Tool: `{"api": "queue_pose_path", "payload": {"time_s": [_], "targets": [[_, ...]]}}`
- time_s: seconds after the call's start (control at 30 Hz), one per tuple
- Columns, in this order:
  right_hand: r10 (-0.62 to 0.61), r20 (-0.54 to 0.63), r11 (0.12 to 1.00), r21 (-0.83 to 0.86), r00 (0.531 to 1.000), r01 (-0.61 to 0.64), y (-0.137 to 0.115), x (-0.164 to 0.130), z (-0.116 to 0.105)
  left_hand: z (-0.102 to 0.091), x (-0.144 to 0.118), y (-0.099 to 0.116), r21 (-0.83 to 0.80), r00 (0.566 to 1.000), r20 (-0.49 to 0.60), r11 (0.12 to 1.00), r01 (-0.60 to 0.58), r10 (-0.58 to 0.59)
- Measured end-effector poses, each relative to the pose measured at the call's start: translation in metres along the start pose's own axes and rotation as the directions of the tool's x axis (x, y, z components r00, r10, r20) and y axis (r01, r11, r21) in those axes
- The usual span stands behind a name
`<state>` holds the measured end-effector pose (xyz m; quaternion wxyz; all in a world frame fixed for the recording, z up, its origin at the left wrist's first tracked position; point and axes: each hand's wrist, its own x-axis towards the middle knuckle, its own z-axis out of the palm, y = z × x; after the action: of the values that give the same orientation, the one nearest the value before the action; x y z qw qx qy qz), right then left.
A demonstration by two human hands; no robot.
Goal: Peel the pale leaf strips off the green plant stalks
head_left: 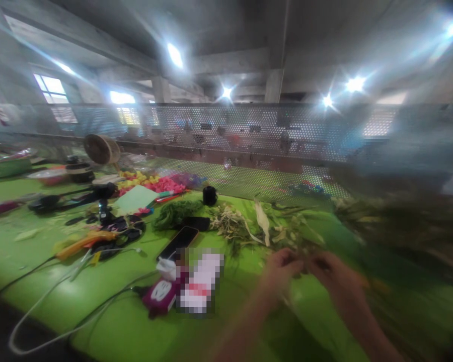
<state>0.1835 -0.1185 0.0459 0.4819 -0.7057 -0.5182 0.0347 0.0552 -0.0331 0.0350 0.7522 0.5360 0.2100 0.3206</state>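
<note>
My left hand [281, 274] and my right hand [334, 271] are close together over the right part of the green table [234, 332]. The fingers of both are curled in a pinch, facing each other. Motion blur hides what lies between them; something thin and brownish shows there. Just beyond my hands lies a loose pile of dry-looking, yellow-green leaves [232, 223], with a pale, long leaf [262, 221] standing out of it. To the right is a large, dark, blurred heap of leafy material [396, 231].
Left of my hands lie a phone [179, 242], a purple power strip [160, 296] with a white plug [167, 269], and cables. Farther left is an orange glue gun [85, 244]. A green bundle [177, 213], coloured flowers [162, 184] and a fan [101, 149] stand near the perforated screen [226, 136].
</note>
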Motion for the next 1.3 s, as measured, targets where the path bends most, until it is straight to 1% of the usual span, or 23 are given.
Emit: {"api": "queue_pose_path", "payload": {"time_s": [0.1,0.17,0.3,0.37,0.47,0.5,0.53,0.57,0.6,0.67,0.7,0.77,0.83,0.93,1.07,1.17,1.3], "targets": [[0.066,-0.031,0.997,0.031,0.997,-0.066,-0.004,0.000,-0.001,0.002,-0.004,0.002,0.184,0.991,0.041,0.974,-0.135,0.130],[0.092,-0.020,0.993,0.069,0.996,-0.091,-0.006,-0.001,-0.001,0.002,-0.005,0.002,0.275,0.984,0.046,0.944,-0.179,0.174],[0.148,0.052,0.970,0.189,0.988,-0.155,-0.004,-0.001,0.001,-0.002,-0.004,0.002,0.283,0.984,0.028,0.942,-0.179,0.178],[0.170,0.081,0.949,0.254,0.982,-0.185,-0.002,-0.001,0.002,-0.005,-0.005,0.003,0.335,0.983,0.024,0.925,-0.179,0.182],[0.174,0.098,0.948,0.253,0.980,-0.194,-0.003,0.001,0.000,-0.009,-0.005,0.005,0.510,0.973,0.059,0.831,-0.222,0.224],[0.173,0.105,0.953,0.235,0.979,-0.193,-0.003,0.002,0.000,-0.010,-0.005,0.005,0.551,0.970,0.070,0.801,-0.234,0.235],[0.173,0.106,0.956,0.223,0.979,-0.193,-0.005,0.003,-0.001,-0.010,-0.005,0.004,0.563,0.970,0.068,0.793,-0.231,0.234],[0.174,0.103,0.955,0.223,0.979,-0.194,-0.006,0.003,-0.001,-0.010,-0.004,0.003,0.541,0.975,0.054,0.814,-0.211,0.217],[0.176,0.098,0.952,0.236,0.979,-0.195,-0.007,0.003,0.000,-0.010,-0.002,0.001,0.486,0.982,0.028,0.856,-0.176,0.186],[0.185,0.073,0.940,0.279,0.980,-0.198,-0.008,0.002,0.002,-0.009,0.002,-0.004,0.317,0.994,-0.025,0.944,-0.091,0.104],[0.190,0.059,0.933,0.299,0.980,-0.199,-0.008,0.001,0.003,-0.008,0.004,-0.007,0.236,0.996,-0.047,0.970,-0.062,0.075],[0.197,0.039,0.922,0.331,0.980,-0.199,-0.009,0.000,0.007,-0.007,0.007,-0.012,0.130,0.996,-0.075,0.991,-0.046,0.056],[0.202,0.033,0.917,0.345,0.979,-0.201,-0.009,-0.001,0.009,-0.007,0.009,-0.014,0.095,0.995,-0.079,0.994,-0.057,0.065],[0.200,0.028,0.921,0.335,0.979,-0.198,-0.008,-0.001,0.009,-0.007,0.010,-0.016,0.103,0.995,-0.075,0.993,-0.064,0.072],[0.214,0.026,0.926,0.314,0.977,-0.211,-0.007,-0.003,0.009,-0.008,0.010,-0.017,0.093,0.997,-0.032,0.994,-0.060,0.064],[0.221,0.034,0.929,0.295,0.975,-0.221,-0.008,-0.004,0.009,-0.008,0.010,-0.019,0.047,0.999,-0.012,0.998,-0.037,0.038],[0.226,0.015,0.929,0.298,0.974,-0.220,-0.015,-0.003,0.009,-0.006,0.009,-0.021,-0.013,0.999,-0.041,1.000,0.009,-0.009]]}}
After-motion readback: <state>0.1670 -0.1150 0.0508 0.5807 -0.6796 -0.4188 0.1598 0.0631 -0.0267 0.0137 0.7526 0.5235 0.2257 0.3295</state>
